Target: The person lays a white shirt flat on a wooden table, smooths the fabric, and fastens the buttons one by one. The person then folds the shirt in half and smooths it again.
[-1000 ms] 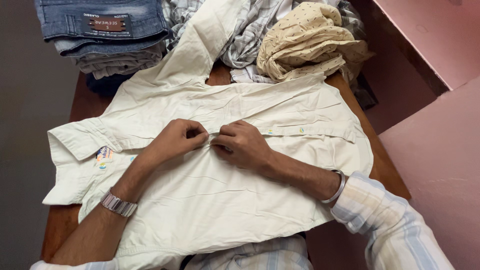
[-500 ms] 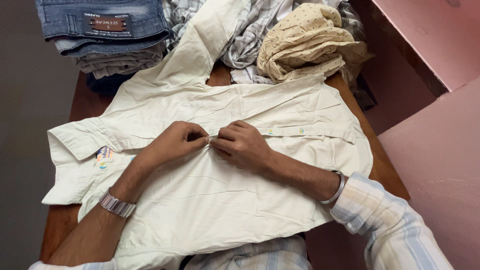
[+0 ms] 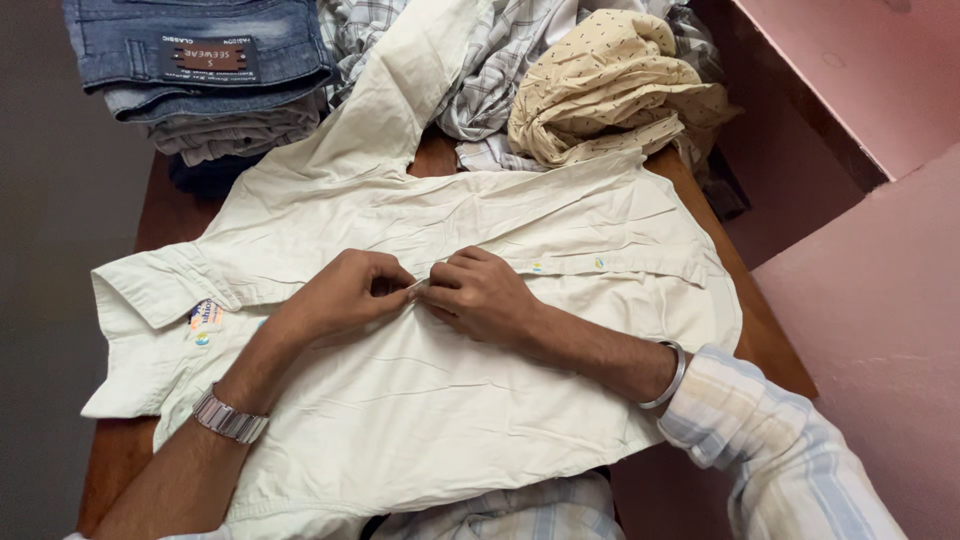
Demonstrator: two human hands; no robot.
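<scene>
One cream shirt [image 3: 420, 400] is lying spread across the brown surface [image 3: 160, 215]. The left hand [image 3: 345, 295] and the right hand [image 3: 480, 295] are meeting at its middle, the fingers of both closing in a pinch on the shirt's front placket. One folded stack of jeans [image 3: 200, 70] is sitting far left, and one crumpled beige garment [image 3: 610, 90] far right.

A brown wooden bench [image 3: 165, 215] stands against a pink wall [image 3: 880, 290] on the right; grey floor [image 3: 50, 200] shows at left, in soft, even light
</scene>
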